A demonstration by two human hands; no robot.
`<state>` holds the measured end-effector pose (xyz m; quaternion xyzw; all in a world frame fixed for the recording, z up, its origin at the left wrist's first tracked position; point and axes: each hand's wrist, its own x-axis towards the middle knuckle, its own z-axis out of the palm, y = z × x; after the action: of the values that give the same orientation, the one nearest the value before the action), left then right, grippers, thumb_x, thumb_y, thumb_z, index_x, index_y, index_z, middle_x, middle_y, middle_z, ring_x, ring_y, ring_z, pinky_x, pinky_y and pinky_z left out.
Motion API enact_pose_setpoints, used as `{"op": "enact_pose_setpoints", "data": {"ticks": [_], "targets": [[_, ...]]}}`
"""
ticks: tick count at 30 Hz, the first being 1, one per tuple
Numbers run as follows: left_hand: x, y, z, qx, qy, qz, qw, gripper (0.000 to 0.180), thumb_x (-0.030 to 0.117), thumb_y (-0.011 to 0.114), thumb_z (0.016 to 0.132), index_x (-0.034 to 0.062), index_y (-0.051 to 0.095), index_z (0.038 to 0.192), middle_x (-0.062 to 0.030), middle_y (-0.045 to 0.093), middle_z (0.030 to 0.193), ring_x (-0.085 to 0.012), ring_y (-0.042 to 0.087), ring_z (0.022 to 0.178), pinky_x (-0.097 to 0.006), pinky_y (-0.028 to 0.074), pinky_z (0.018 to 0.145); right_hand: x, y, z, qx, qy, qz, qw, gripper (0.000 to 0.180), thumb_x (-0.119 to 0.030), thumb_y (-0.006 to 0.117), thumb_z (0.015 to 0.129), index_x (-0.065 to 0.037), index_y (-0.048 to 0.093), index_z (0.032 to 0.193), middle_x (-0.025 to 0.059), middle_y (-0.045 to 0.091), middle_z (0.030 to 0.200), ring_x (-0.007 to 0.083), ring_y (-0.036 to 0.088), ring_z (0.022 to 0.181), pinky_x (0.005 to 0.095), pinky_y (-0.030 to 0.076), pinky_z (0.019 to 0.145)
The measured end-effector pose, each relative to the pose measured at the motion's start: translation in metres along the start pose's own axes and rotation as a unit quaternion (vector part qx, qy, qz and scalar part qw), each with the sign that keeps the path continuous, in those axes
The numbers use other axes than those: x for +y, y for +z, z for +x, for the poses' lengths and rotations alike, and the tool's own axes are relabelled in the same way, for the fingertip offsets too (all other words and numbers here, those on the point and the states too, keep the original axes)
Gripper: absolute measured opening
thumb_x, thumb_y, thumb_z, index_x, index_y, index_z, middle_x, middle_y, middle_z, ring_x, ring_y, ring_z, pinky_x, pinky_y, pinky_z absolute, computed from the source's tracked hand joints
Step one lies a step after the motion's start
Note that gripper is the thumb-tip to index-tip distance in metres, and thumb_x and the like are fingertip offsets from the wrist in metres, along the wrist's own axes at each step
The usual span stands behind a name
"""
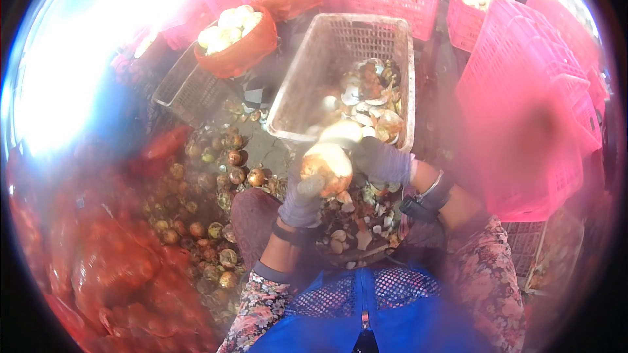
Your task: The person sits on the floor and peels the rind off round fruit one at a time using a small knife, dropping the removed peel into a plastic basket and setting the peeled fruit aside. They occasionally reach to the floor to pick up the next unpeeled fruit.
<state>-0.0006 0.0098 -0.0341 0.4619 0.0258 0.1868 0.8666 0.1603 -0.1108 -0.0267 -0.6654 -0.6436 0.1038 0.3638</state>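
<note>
My left hand [304, 204], in a pale purple-grey glove, is closed around an onion [328, 165] with brown skin left on its side and a pale top. Close by on the right is my right hand [387, 162], gloved alike. Its fingers look curled, but blur and shadow hide what they hold. A bright, pale rounded thing [341, 132], resembling a peeled onion, shows just beyond the held onion, against the near rim of a dirty white plastic crate [281, 114]. Inside that crate lie onion peels and cut pieces [373, 108].
Unpeeled onions [216, 229] cover the ground at left, beside red mesh sacks [118, 261]. Peeled onions fill an orange-red basket [239, 52] and pink crates [392, 3] at the back. Stacked pink crates [523, 104] stand at right. Scraps [353, 229] lie below my hands.
</note>
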Motion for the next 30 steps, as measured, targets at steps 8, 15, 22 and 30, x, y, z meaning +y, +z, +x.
{"op": "enact_pose_setpoints", "data": {"ticks": [8, 15, 22, 30], "targets": [[0.013, 0.008, -0.002, 0.010, -0.025, 0.092, 0.995, 0.086, 0.031, 0.077, 0.061, 0.0014, 0.043, 0.134, -0.0124, 0.059, 0.116, -0.0215, 0.060, 0.103, -0.033, 0.050, 0.088, -0.046, -0.051, -0.002, -0.050, 0.233, 0.450, 0.860, 0.029, -0.017, 0.062, 0.085, -0.001, 0.060, 0.109, 0.0046, 0.058, 0.062, 0.0062, 0.049, 0.042, 0.0197, 0.036, 0.035], [0.009, 0.022, 0.009, 0.050, -0.094, 0.100, 0.989, 0.075, 0.026, 0.079, 0.068, -0.0006, 0.047, 0.130, -0.0103, 0.062, 0.109, -0.0188, 0.063, 0.095, -0.032, 0.054, 0.081, -0.011, -0.007, -0.005, 0.186, 0.016, 0.191, 0.964, 0.034, -0.021, 0.064, 0.087, -0.005, 0.056, 0.116, 0.0074, 0.064, 0.078, 0.0106, 0.061, 0.063, 0.0229, 0.046, 0.052], [-0.009, 0.018, 0.005, 0.099, 0.021, 0.227, 0.969, 0.052, 0.016, 0.074, 0.077, -0.0006, 0.052, 0.122, -0.0077, 0.062, 0.106, -0.0138, 0.060, 0.095, -0.025, 0.053, 0.076, -0.005, -0.069, -0.008, 0.176, 0.213, 0.588, 0.760, 0.020, -0.022, 0.058, 0.089, -0.012, 0.063, 0.106, 0.0101, 0.061, 0.077, 0.0169, 0.057, 0.056, 0.0282, 0.051, 0.055], [-0.007, 0.015, 0.009, 0.130, 0.059, 0.165, 0.976, 0.062, 0.015, 0.076, 0.076, -0.0013, 0.045, 0.127, -0.0111, 0.059, 0.112, -0.0173, 0.059, 0.102, -0.029, 0.052, 0.086, -0.013, 0.009, -0.012, 0.127, 0.146, -0.025, 0.981, 0.051, -0.013, 0.055, 0.085, -0.008, 0.042, 0.134, 0.0170, 0.062, 0.107, 0.0270, 0.065, 0.068, 0.0354, 0.052, 0.059]]}}
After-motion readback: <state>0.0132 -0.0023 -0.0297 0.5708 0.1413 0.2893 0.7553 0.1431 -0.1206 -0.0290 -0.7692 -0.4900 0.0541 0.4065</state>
